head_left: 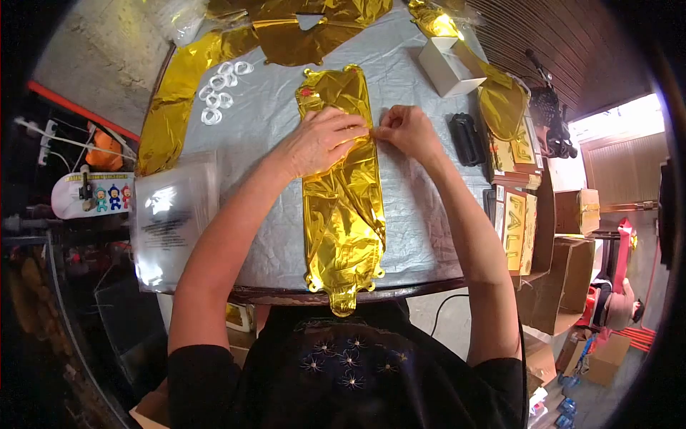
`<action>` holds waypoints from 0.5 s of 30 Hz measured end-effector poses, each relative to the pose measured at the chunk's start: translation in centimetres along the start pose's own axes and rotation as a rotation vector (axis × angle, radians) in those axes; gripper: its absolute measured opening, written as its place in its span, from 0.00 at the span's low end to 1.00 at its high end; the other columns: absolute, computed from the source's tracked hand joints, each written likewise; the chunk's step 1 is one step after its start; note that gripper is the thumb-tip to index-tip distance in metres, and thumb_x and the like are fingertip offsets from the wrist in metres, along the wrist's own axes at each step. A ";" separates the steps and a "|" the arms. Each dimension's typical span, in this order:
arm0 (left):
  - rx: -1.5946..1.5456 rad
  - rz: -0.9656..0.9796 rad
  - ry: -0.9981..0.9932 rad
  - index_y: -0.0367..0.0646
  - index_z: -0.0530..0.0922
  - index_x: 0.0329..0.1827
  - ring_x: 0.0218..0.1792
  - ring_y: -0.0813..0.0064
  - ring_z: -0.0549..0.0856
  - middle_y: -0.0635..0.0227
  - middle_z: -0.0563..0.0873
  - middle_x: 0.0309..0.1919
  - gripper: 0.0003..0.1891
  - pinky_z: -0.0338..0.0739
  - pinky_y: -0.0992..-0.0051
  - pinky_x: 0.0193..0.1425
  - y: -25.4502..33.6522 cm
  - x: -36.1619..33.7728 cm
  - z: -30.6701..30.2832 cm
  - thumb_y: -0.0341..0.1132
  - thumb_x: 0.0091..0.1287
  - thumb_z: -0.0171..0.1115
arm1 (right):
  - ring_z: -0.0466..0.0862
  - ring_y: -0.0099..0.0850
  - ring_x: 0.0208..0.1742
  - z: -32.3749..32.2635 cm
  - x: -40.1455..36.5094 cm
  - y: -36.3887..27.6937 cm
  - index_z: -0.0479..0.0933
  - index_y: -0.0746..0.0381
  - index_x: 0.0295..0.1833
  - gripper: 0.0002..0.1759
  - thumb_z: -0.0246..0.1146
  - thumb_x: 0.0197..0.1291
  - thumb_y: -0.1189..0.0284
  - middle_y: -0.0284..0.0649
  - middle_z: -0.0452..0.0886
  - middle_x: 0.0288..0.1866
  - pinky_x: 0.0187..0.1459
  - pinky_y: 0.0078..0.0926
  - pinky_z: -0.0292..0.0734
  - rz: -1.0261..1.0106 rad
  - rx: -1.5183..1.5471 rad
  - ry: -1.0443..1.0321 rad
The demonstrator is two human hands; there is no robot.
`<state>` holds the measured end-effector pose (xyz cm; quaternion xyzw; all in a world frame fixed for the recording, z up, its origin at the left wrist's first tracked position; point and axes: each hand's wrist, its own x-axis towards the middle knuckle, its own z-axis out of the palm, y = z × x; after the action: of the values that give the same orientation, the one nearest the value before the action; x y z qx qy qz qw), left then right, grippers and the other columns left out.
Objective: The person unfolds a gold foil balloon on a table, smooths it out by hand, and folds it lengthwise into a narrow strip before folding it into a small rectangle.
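A long gold foil piece [343, 214] lies folded lengthwise down the middle of the grey-covered table, its rounded tab hanging over the near edge. A small red mark shows near its far end. My left hand [327, 141] rests on the upper part of the foil, palm down, fingers spread across it toward the right edge. Just right of that edge, my right hand [407, 130] is closed in a pinch, its fingertips at the foil's side. What the pinch holds, if anything, is too small to tell.
Coiled white ribbons [220, 93] lie at the upper left, above clear plastic bags [171, 222]. More gold foil [168, 118] borders the table's left and far sides. A white box [451, 68], a black object [467, 139] and printed cartons [516, 229] are on the right. Farther right is another person [620, 307].
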<state>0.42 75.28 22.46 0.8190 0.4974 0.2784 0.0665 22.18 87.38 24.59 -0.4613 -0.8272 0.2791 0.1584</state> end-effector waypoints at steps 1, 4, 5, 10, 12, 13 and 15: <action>-0.011 0.013 0.009 0.52 0.85 0.67 0.67 0.65 0.79 0.74 0.84 0.68 0.18 0.71 0.59 0.72 0.0 0.0 0.0 0.36 0.76 0.64 | 0.90 0.40 0.32 -0.3 0.8 0.1 0.88 0.58 0.31 0.20 0.83 0.49 0.53 0.40 0.89 0.29 0.39 0.39 0.83 0.017 0.032 -0.072; -0.008 -0.008 -0.015 0.53 0.85 0.68 0.68 0.64 0.79 0.74 0.83 0.68 0.18 0.71 0.58 0.72 0.0 0.0 0.1 0.36 0.76 0.64 | 0.91 0.39 0.34 -0.3 1.9 0.8 0.88 0.59 0.30 0.21 0.81 0.49 0.52 0.43 0.90 0.30 0.42 0.39 0.84 0.091 -0.032 -0.139; -0.017 -0.011 -0.020 0.53 0.85 0.68 0.68 0.64 0.79 0.74 0.83 0.68 0.18 0.71 0.58 0.72 0.0 0.0 0.2 0.36 0.76 0.64 | 0.91 0.40 0.35 -0.2 2.6 1.1 0.88 0.59 0.31 0.21 0.82 0.49 0.51 0.44 0.91 0.31 0.43 0.38 0.85 0.105 -0.037 -0.172; 0.013 0.005 -0.005 0.53 0.84 0.69 0.68 0.64 0.79 0.73 0.82 0.69 0.19 0.71 0.59 0.72 -0.2 -0.1 0.4 0.34 0.76 0.64 | 0.92 0.42 0.37 -0.8 3.6 0.2 0.90 0.61 0.34 0.25 0.82 0.46 0.49 0.47 0.91 0.33 0.45 0.39 0.86 0.159 -0.067 -0.214; 0.027 0.013 0.016 0.53 0.85 0.67 0.67 0.65 0.79 0.74 0.83 0.67 0.18 0.72 0.59 0.71 -0.4 -0.1 0.6 0.36 0.75 0.65 | 0.92 0.45 0.38 -1.1 4.1 -0.1 0.91 0.64 0.36 0.29 0.82 0.46 0.47 0.50 0.92 0.35 0.45 0.42 0.86 0.194 -0.123 -0.237; 0.050 0.029 0.039 0.53 0.86 0.65 0.66 0.67 0.79 0.75 0.83 0.66 0.16 0.73 0.59 0.70 -0.5 -0.2 0.8 0.37 0.75 0.65 | 0.92 0.45 0.38 -1.1 4.3 -0.2 0.91 0.64 0.36 0.29 0.82 0.46 0.47 0.50 0.92 0.35 0.45 0.42 0.86 0.201 -0.122 -0.244; 0.037 0.022 0.036 0.53 0.85 0.65 0.67 0.67 0.79 0.75 0.83 0.66 0.17 0.72 0.59 0.70 -0.4 -0.1 1.1 0.37 0.75 0.65 | 0.92 0.48 0.39 -1.1 4.7 -0.5 0.91 0.65 0.38 0.32 0.81 0.47 0.44 0.51 0.92 0.37 0.45 0.45 0.86 0.183 -0.248 -0.218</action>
<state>0.61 75.55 21.37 0.8203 0.4945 0.2845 0.0395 19.93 91.51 25.82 -0.5175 -0.8222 0.2364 -0.0165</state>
